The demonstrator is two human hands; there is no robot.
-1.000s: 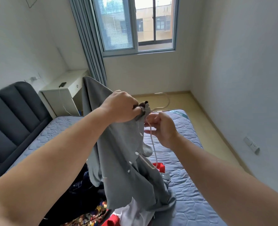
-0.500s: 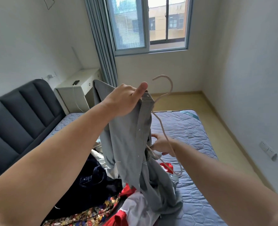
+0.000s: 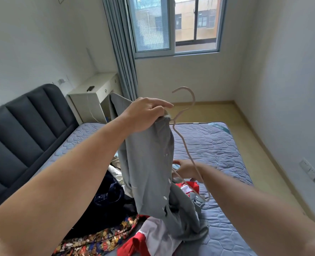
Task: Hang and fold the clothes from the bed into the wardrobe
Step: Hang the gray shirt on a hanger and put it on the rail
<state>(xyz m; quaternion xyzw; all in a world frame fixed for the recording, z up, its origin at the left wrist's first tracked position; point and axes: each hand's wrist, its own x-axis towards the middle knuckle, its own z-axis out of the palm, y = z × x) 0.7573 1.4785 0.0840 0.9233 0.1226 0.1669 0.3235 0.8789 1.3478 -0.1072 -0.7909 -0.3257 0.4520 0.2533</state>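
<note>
Shirt (image 3: 149, 172) hangs above the bed (image 3: 217, 145), collar and hanger (image 3: 194, 99) gripped by the left hand (image 3: 147, 113); right hand (image 3: 185, 169), grip unclear, should probably ease the hanger's low arm into the shoulder.

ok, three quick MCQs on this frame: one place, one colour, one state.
1. The white bedside table stands: A) between the dark padded headboard and the blue-grey curtain; B) at the bed's foot; C) right of the window.
2. The buttoned shirt is: A) red; B) grey; C) navy.
3. The left hand: A) lies flat on the mattress; B) hangs empty; C) grips the shirt's collar.
Key: 1A, it fills that corner gap; 2B, plain grey cloth; 3C, fingers curl round the collar.
</note>
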